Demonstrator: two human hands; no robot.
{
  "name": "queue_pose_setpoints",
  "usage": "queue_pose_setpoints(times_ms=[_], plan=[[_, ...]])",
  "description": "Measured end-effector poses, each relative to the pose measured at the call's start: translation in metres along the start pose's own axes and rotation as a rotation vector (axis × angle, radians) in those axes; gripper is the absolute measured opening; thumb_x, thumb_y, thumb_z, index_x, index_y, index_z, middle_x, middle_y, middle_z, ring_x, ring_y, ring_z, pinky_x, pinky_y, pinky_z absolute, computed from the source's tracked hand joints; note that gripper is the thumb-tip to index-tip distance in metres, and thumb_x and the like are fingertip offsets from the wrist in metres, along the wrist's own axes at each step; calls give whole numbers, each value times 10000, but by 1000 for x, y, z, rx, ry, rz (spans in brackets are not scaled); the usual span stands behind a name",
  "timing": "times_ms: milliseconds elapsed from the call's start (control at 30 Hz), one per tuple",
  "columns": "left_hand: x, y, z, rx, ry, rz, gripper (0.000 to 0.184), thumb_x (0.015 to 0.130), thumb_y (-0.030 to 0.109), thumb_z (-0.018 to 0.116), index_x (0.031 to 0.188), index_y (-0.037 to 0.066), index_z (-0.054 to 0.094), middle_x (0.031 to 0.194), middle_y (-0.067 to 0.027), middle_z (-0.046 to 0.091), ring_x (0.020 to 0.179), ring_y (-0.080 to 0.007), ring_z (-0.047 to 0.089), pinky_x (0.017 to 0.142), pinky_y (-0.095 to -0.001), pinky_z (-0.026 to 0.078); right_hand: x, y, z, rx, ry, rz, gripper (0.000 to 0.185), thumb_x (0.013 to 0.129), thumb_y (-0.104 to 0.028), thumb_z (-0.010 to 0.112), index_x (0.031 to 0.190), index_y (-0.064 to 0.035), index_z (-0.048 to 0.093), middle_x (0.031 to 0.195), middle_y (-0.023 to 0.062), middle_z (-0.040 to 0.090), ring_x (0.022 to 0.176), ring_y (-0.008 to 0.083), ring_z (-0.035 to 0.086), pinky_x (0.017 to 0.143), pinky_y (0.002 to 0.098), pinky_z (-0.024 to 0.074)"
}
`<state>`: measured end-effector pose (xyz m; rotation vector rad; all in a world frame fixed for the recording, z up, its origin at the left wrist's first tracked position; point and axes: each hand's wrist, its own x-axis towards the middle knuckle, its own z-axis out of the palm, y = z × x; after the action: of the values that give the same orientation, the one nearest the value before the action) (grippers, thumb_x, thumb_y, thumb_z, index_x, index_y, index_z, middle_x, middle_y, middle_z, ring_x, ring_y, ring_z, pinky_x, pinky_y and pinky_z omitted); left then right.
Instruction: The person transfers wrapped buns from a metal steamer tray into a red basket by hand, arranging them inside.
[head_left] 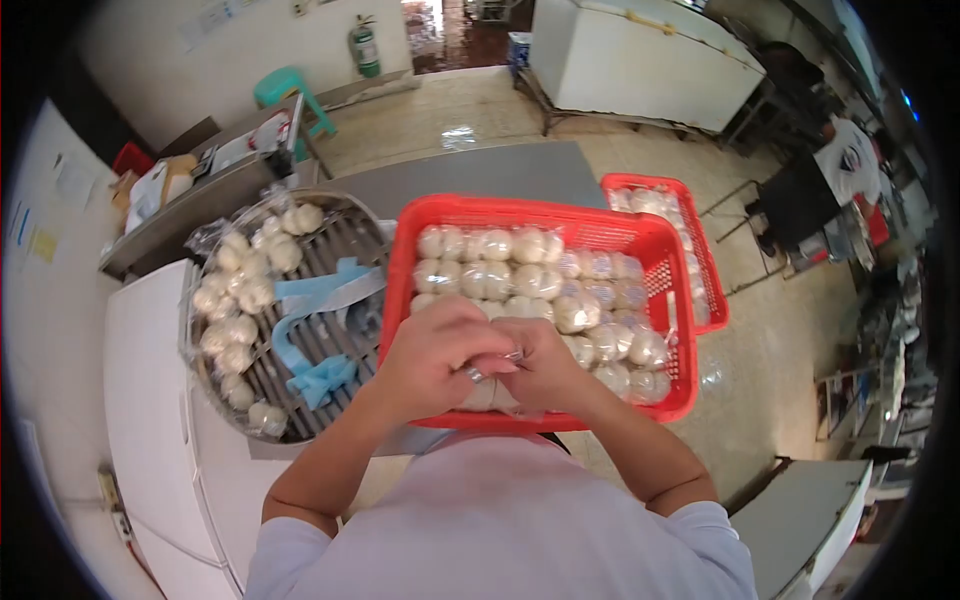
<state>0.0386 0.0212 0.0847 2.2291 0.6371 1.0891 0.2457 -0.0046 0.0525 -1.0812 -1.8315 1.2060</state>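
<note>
Both hands meet over the near edge of a red basket filled with rows of round white pieces in clear bags. My left hand has its fingers curled and pressed together against my right hand, which is closed too. A clear bag with white pieces hangs just below the fingers; the pinch point itself is partly hidden. Left of the basket, a round slatted tray bears more bagged white pieces and a crumpled blue cloth strip.
A second red basket stands lower, behind the first at the right. The grey table runs beneath the baskets and tray. A seated person is at the far right. A white freezer and a green stool stand farther back.
</note>
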Motion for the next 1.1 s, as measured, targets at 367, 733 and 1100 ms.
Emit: queue_pose_setpoints(times_ms=[367,733,1100], plan=[[67,-43,134,-1194,-152,-942,470,1047,376,616,1358,25,584,1287,-81,667,1100,-191,686,880,-359,592,-36,-6,-98,-766,351,-252,513,833,-239,861,1257,-26,667,1112,158,695,953,372,674,858,411,564],[92,-104,235,295,-744,-365,395,947,378,707,1165,50,712,1241,-202,680,1171,-399,633,1020,-477,508,-21,117,-218,-433,396,502,669,787,-392,858,1276,26,677,1212,237,726,1128,356,710,985,417,550],[54,-100,210,213,-452,-342,470,896,247,781,1264,6,617,1189,-228,686,1144,-417,636,1006,-496,503,-30,188,-176,-90,-108,821,669,955,-517,727,1265,75,700,1210,220,724,1129,289,686,952,375,539]])
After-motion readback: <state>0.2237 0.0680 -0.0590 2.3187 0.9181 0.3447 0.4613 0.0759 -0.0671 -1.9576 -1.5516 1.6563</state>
